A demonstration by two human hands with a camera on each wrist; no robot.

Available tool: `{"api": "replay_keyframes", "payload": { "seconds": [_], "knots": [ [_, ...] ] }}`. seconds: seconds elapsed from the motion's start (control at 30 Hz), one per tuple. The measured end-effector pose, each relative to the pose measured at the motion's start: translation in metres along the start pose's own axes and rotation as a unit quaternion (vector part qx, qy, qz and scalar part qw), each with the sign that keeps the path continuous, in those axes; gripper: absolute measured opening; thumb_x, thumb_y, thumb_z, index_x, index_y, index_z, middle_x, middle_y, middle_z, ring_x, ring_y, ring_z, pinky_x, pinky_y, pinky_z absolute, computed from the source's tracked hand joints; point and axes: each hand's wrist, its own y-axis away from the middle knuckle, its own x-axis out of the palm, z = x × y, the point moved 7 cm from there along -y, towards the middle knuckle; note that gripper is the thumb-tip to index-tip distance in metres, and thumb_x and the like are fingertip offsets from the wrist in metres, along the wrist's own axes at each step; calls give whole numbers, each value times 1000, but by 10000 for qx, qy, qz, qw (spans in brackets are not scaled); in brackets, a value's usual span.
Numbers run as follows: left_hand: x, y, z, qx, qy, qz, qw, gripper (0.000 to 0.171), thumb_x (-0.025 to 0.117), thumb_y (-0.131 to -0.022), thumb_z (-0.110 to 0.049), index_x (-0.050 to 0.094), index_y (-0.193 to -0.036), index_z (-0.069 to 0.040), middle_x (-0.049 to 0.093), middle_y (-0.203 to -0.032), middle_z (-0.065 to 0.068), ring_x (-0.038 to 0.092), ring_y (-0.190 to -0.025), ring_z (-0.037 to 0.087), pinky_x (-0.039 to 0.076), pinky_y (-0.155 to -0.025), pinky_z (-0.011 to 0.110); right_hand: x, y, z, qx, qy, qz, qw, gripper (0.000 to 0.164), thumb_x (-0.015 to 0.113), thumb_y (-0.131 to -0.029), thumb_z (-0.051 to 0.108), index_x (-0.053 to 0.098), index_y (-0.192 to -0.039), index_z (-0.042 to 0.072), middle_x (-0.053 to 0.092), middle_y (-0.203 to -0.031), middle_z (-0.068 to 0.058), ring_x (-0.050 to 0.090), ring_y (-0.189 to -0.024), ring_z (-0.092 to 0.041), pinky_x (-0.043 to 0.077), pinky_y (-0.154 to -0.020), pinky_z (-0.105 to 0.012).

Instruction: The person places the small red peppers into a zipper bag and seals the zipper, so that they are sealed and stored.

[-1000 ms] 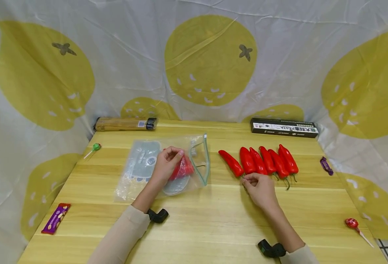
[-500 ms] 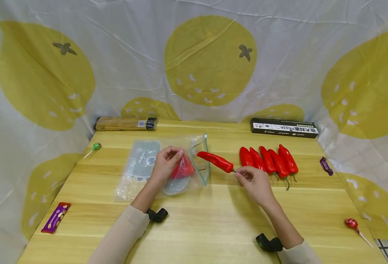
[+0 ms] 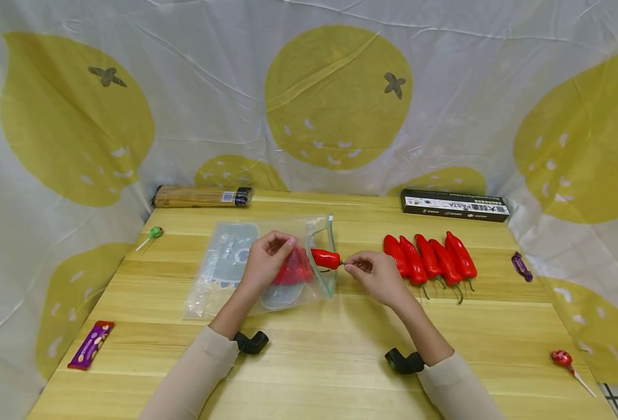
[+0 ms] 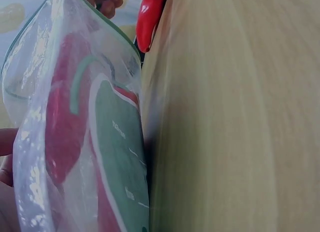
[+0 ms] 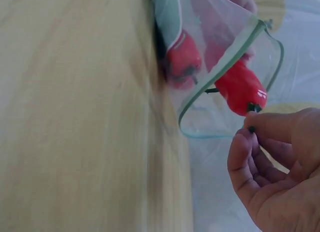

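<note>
A clear zip bag (image 3: pixel 211 297) with a grey-blue print lies on the table, its green-edged mouth held apart toward the right. My left hand (image 3: pixel 268 256) pinches the upper layer of the bag near that mouth. By its green stem, my right hand (image 3: pixel 379 277) pinches a red chili pepper (image 3: pixel 325 258); the tip is inside the mouth and the stem end sticks out. In the right wrist view more red peppers (image 5: pixel 184 60) show inside the bag through the plastic. Several red peppers (image 3: pixel 428 259) lie side by side right of the bag.
A packet of dry noodles (image 3: pixel 198 196) and a black pasta box (image 3: pixel 454 205) lie along the back. On the left are a green lollipop (image 3: pixel 156 232) and a purple chocolate bar (image 3: pixel 91 345). A purple wrapped candy (image 3: pixel 521 266) and a red lollipop (image 3: pixel 562 358) are on the right.
My right hand has lifted the leftmost red chili pepper from the row by its stem, carried it left and put its tip into the bag mouth. My left hand has stayed on the bag.
</note>
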Motion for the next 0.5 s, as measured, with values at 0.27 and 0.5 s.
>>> {"api": "replay_keyframes", "payload": {
  "seconds": [0.27,0.5],
  "knots": [
    [3,3,-6,-42,-206,88,9997,25,67,-93,-23,68,-107,-1,70,-109,14,62,-107,21,49,-102,35,15,-20,2,270,-583,438,9970,13,67,-93,23,73,-99,13,68,-82,-10,56,-68,-17,48,-56,-26],
    [7,5,-4,219,-1,-31,9998,25,69,-91,-31,70,-101,-8,71,-105,10,63,-104,18,51,-99,32,29,-30,1,626,-1279,516,9885,15,68,-92,22,73,-102,11,69,-93,-11,61,-76,-21,52,-63,-25]
  ]
}}
